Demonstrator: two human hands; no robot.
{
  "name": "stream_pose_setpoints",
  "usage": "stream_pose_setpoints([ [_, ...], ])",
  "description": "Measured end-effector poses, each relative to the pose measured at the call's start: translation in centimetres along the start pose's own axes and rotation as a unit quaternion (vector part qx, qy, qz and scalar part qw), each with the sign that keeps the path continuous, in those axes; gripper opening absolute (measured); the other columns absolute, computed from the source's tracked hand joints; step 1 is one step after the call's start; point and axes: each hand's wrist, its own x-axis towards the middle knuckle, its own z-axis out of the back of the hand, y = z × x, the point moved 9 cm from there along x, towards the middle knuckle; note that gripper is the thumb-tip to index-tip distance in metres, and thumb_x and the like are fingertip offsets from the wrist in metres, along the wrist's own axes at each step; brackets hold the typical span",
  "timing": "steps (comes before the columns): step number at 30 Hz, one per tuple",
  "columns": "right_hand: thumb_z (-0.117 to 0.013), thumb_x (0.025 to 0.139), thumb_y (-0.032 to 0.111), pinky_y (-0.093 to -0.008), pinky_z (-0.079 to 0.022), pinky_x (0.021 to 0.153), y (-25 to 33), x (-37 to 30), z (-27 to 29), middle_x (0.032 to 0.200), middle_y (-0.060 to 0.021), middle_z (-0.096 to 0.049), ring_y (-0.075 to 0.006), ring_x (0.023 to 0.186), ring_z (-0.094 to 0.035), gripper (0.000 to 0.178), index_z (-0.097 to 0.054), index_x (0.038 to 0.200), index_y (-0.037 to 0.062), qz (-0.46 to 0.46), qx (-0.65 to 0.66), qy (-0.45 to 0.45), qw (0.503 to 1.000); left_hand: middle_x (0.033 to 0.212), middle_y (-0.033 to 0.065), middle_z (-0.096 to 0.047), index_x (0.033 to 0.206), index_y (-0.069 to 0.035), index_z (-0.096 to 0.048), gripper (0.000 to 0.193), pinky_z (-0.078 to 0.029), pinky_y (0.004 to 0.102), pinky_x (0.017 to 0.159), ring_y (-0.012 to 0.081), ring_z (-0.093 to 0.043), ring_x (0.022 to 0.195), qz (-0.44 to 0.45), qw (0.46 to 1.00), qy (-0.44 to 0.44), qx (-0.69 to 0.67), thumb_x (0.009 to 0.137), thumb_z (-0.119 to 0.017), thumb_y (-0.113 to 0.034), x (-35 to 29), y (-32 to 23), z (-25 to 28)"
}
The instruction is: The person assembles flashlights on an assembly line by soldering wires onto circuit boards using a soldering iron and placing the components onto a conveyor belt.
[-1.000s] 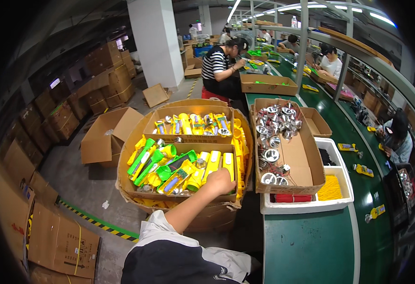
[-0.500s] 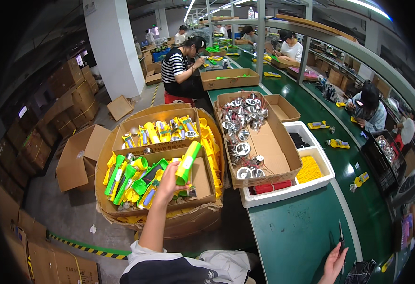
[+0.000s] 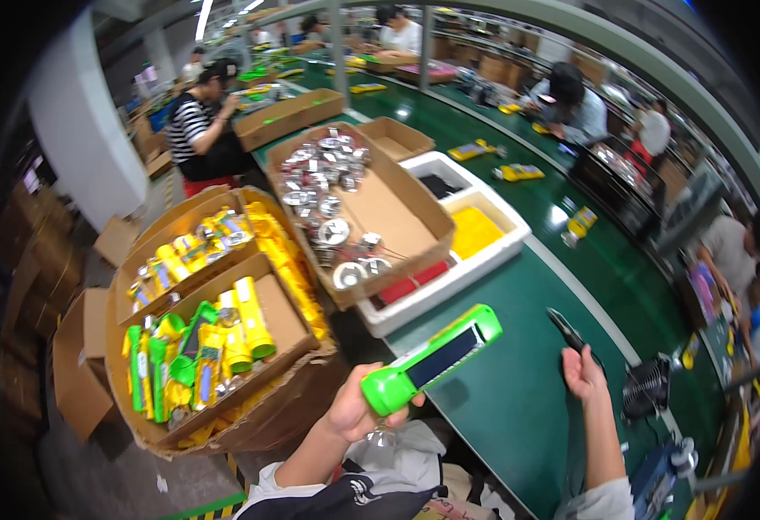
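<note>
My left hand point(image 3: 354, 409) is closed around one end of a green flashlight body point(image 3: 388, 392), tilted up to the right over the bench edge. A dark rectangular panel point(image 3: 445, 357) is set into its side. A shiny, clear, cup-shaped piece point(image 3: 381, 435) shows just under that hand; whether it is attached is hidden. My right hand point(image 3: 584, 374) is over the green bench, palm turned inward, fingers loosely apart. A slim dark hand tool point(image 3: 564, 328) lies at its fingertips, partly behind them; its kind and any contact are unclear.
Left is a big carton point(image 3: 297, 381) with yellow and green flashlight parts. A cardboard box point(image 3: 414, 204) of silver reflectors adjoins a white foam tray point(image 3: 505, 251) with yellow wires. A black fan point(image 3: 646, 387) stands right. People work along the green conveyor point(image 3: 432, 121).
My left hand has brought the flashlight from above the carton rightward to the bench edge, turning its panel into view. The view has swung right; my right forearm shows more.
</note>
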Motion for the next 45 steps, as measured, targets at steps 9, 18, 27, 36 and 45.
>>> stream_pose_setpoints([
  [9, -0.073, 0.063, 0.035, -0.0355, -0.045, 0.082, -3.0, -21.7, -18.0, 0.104, -0.0133, -0.057, -0.0314, 0.090, -0.057, 0.070, -0.044, 0.119, 0.0059, 0.495, -0.678, 0.307, 0.448, 0.075, 0.0165, -0.054, 0.099, -0.003, -0.049, 0.048, -0.038, 0.0220, 0.042, 0.0137, -0.044, 0.045, 0.352, 0.929, 0.054, 0.102, 0.090, -0.026, -0.043, 8.6, 10.9, 1.4],
  [18, -0.070, 0.068, 0.026, -0.0342, -0.046, 0.070, -3.5, -18.6, -11.6, 0.095, -0.0210, -0.059, -0.0337, 0.081, -0.059, 0.088, -0.016, 0.135, 0.0099, 0.320, -0.666, 0.110, 0.665, 0.107, 0.0102, -0.054, 0.119, -0.004, -0.043, 0.073, -0.037, 0.0370, 0.089, 0.0209, -0.048, 0.104, 0.152, 0.984, 0.063, -0.069, 0.081, -0.027, -0.064, 12.0, 14.1, -0.8],
  [27, -0.070, 0.065, 0.035, -0.0355, -0.040, 0.064, -4.5, -19.5, -17.0, 0.077, -0.0107, -0.052, -0.0263, 0.070, -0.049, 0.042, -0.057, 0.091, 0.0043, 0.546, -0.713, 0.040, 0.437, 0.075, 0.0005, -0.052, 0.105, -0.006, -0.048, 0.054, -0.042, 0.0214, 0.058, 0.0084, -0.051, 0.065, -0.061, 0.987, -0.144, 0.028, 0.091, -0.020, -0.050, 13.5, 14.6, 1.2],
  [36, -0.064, 0.072, 0.022, -0.0320, -0.035, 0.054, -7.5, -14.7, -18.0, 0.048, -0.0051, -0.047, -0.0210, 0.053, -0.044, 0.027, -0.054, 0.054, 0.0047, 0.465, -0.727, 0.160, 0.479, 0.088, 0.0007, -0.048, 0.095, -0.006, -0.047, 0.044, -0.040, 0.0215, 0.075, 0.0067, -0.046, 0.081, -0.116, 0.984, -0.132, 0.041, 0.094, -0.018, -0.038, 12.7, 14.8, 2.6],
  [45, -0.056, 0.077, 0.011, -0.0313, -0.034, 0.047, -7.3, -14.0, -18.0, 0.050, -0.0085, -0.050, -0.0225, 0.046, -0.042, 0.021, -0.056, 0.058, 0.0017, 0.418, -0.671, 0.222, 0.571, 0.093, 0.0030, -0.049, 0.098, -0.005, -0.046, 0.045, -0.039, 0.0233, 0.079, 0.0088, -0.048, 0.087, -0.121, 0.985, -0.096, 0.080, 0.095, -0.015, -0.037, 13.0, 14.8, 2.6],
])
